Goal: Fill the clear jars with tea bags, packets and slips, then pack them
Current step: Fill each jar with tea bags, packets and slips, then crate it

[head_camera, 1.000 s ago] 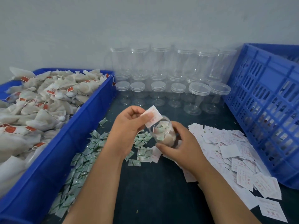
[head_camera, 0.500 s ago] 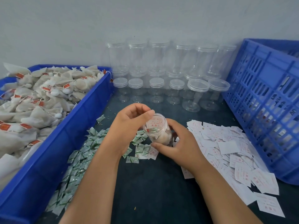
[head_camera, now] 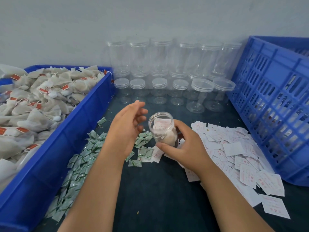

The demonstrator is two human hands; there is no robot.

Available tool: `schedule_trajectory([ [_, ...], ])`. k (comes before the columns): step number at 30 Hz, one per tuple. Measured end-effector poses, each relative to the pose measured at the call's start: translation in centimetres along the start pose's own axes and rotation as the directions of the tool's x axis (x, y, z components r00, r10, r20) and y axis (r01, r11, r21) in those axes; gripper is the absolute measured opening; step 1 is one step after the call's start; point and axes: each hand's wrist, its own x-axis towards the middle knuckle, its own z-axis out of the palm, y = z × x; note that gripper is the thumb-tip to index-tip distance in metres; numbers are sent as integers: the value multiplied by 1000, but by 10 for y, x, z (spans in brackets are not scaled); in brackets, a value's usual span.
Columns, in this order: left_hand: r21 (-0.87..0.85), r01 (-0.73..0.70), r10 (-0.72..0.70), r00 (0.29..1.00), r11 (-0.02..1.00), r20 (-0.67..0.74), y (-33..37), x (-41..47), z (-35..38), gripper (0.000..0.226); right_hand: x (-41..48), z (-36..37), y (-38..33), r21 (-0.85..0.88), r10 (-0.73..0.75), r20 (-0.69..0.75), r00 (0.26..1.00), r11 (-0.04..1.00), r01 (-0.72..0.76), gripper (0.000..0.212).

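My right hand [head_camera: 185, 146] grips a small clear jar [head_camera: 163, 128] tilted toward me, lid off. Inside it lie a tea bag and a white slip with red print. My left hand [head_camera: 127, 127] hovers just left of the jar's mouth, fingers spread, holding nothing. Green-and-white packets [head_camera: 87, 154] are scattered on the dark table under and left of my left arm. White slips [head_camera: 234, 151] lie in a heap to the right of the jar. Tea bags [head_camera: 38, 104] with red tags fill the blue tray at left.
Rows of empty clear jars with lids [head_camera: 167, 76] stand stacked against the back wall. A blue tray [head_camera: 58, 158] runs along the left. A tall blue slotted crate [head_camera: 274, 104] stands at the right.
My left hand put the white slip into the jar, then let go and drew back to the left with fingers spread. My right hand has kept its hold on the jar.
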Motion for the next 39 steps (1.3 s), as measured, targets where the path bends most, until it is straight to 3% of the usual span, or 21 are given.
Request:
schedule_trajectory([
  [2, 342, -15, 65, 989, 939, -133, -11, 4, -1, 15, 0, -4, 0, 58, 29, -64, 998, 998, -26, 44],
  [3, 569, -33, 128, 984, 822, -127, -19, 6, -2, 13, 1, -7, 0, 86, 53, -115, 992, 995, -43, 39],
  [5, 841, -112, 185, 983, 529, 15, -35, 6, 3, 15, 3, -12, 2, 132, 99, -236, 967, 989, -69, 31],
  [8, 961, -187, 186, 971, 204, 150, -55, 7, 14, 51, 6, -17, 5, 184, 152, -358, 921, 979, -89, 31],
  [10, 974, -189, 188, 969, 127, 163, -62, 9, 20, 59, 7, -19, 6, 219, 184, -387, 903, 970, -104, 35],
  [13, 970, -190, 186, 969, 153, 161, -66, 13, 23, 61, 8, -17, 7, 243, 221, -390, 894, 961, -132, 39],
  [16, 943, -237, 249, 952, 234, 178, -65, 11, 26, 36, 8, -16, 6, 237, 236, -360, 903, 959, -156, 34],
  [18, 895, -232, 276, 952, 380, 130, -62, 9, 27, 19, 7, -15, 4, 246, 235, -315, 919, 956, -160, 27],
  [21, 743, -160, 233, 973, 650, 5, -49, 9, 24, 29, 5, -13, -1, 255, 210, -192, 959, 954, -158, 27],
  [23, 425, -94, 116, 993, 900, -27, -34, 8, 24, 42, 2, -10, -3, 230, 164, -84, 983, 963, -141, 31],
  [25, 171, -56, 53, 998, 984, 26, -23, 7, 22, 57, 1, -7, -4, 184, 124, -8, 992, 976, -120, 36],
  [28, 93, -147, 132, 980, 985, 149, -17, 3, 19, 39, 3, -4, -2, 66, 113, 21, 993, 991, -114, 44],
  [30, 242, -276, 231, 952, 930, 201, -18, 0, 17, 28, 4, -2, 0, -24, 118, 21, 993, 993, -118, 48],
  [32, 430, -400, 312, 913, 809, 263, -20, -5, 18, 38, 3, 2, 1, -132, 103, 1, 995, 986, -102, 50],
  [34, 520, -406, 325, 914, 751, 244, -21, -6, 25, 36, 2, 6, 2, -215, 89, -16, 996, 973, -90, 50],
  [37, 562, -310, 272, 950, 767, 153, -19, -5, 27, 31, 1, 10, 2, -278, 74, -24, 997, 957, -78, 52],
  [39, 564, -310, 261, 951, 766, 169, -16, -5, 24, 30, 0, 12, -1, -280, 71, -17, 997, 957, -73, 51],
])
